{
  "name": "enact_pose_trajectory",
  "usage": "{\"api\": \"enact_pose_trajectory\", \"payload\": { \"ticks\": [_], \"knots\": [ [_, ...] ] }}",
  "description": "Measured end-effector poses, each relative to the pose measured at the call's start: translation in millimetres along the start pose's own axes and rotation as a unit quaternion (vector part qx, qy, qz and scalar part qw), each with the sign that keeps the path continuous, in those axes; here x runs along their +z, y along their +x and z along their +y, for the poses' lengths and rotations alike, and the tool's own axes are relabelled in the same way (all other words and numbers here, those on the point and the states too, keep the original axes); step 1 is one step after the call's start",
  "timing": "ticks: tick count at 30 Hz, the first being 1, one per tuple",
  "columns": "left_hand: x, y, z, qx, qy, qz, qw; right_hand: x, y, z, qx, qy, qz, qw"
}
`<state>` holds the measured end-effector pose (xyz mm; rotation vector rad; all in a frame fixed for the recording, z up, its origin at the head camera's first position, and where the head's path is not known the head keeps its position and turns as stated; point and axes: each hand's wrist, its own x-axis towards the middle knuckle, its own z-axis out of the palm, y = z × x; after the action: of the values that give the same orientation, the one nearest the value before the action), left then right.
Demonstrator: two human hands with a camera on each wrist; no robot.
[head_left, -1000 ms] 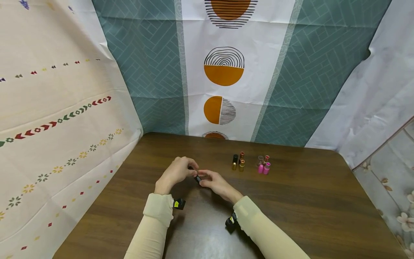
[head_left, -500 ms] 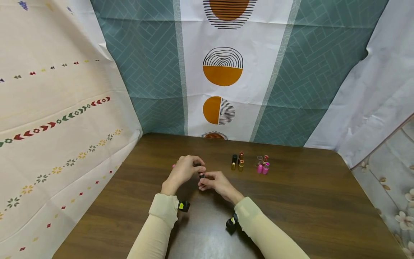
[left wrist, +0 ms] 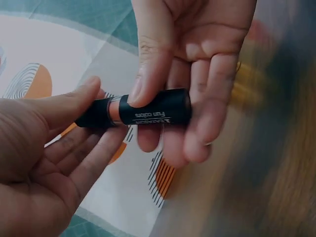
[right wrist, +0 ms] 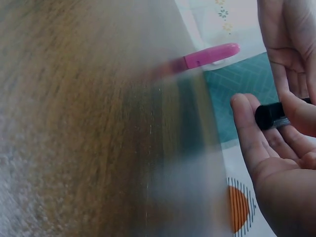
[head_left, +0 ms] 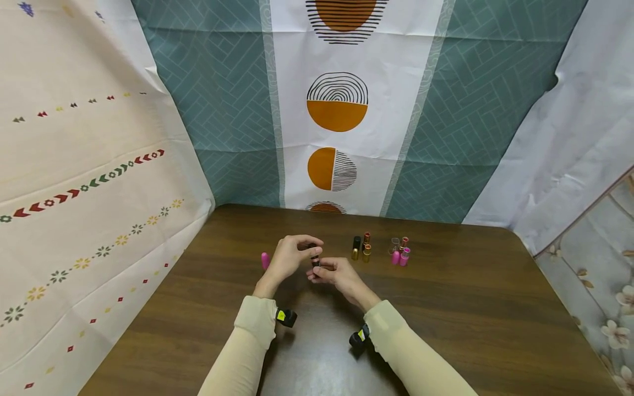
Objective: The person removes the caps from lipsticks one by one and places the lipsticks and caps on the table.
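Both hands hold a small black lipstick [left wrist: 163, 111] with white lettering, raised over the table. In the left wrist view, my left hand [left wrist: 29, 158] pinches its shorter black end between thumb and fingers. My right hand [left wrist: 207, 54] grips the lettered black part, thumb on top. Between the two black parts shows a narrow pinkish and silver band. In the head view the lipstick stands near upright, my left hand [head_left: 287, 256] above and my right hand [head_left: 342, 278] below. A pink lipstick tube [head_left: 265, 259] stands just left of the left hand.
Farther back on the brown wooden table [head_left: 446, 291] stand two small clusters of lipsticks: a black and gold cluster [head_left: 366, 251] and, right of it, a cluster with pink pieces [head_left: 395, 258] and a clear cap [head_left: 394, 245]. Patterned cloths hang behind and at both sides.
Both hands have shifted slightly right, and the lipstick has gone from slanted to near upright. The pink tube, hidden behind the left hand at first, now shows.
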<state>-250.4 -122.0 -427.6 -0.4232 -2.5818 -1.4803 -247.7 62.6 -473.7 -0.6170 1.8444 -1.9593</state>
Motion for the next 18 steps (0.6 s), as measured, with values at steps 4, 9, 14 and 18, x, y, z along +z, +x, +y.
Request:
{"api": "enact_pose_trajectory", "payload": {
  "ticks": [4, 9, 14, 18],
  "knots": [
    [5.5, 1.5, -1.7, -0.001, -0.036, 0.005, 0.9994, -3.8, -1.7, 0.4, -0.003, 0.014, 0.014, 0.9998],
    [15.6, 3.6, -3.1, -0.011, -0.106, 0.006, 0.9943, -9.8, -3.0, 0.2, -0.004, 0.032, 0.031, 0.9990],
    [25.6, 6.4, -2.3, -0.023, -0.150, 0.006, 0.9884, -14.7, -4.6, -0.4, -0.002, 0.027, 0.047, 0.9986],
    [31.5, 9.3, -2.3, -0.025, -0.152, 0.008, 0.9880, -17.5, -6.6, -0.6, 0.003, 0.015, 0.060, 0.9981]
  ]
}}
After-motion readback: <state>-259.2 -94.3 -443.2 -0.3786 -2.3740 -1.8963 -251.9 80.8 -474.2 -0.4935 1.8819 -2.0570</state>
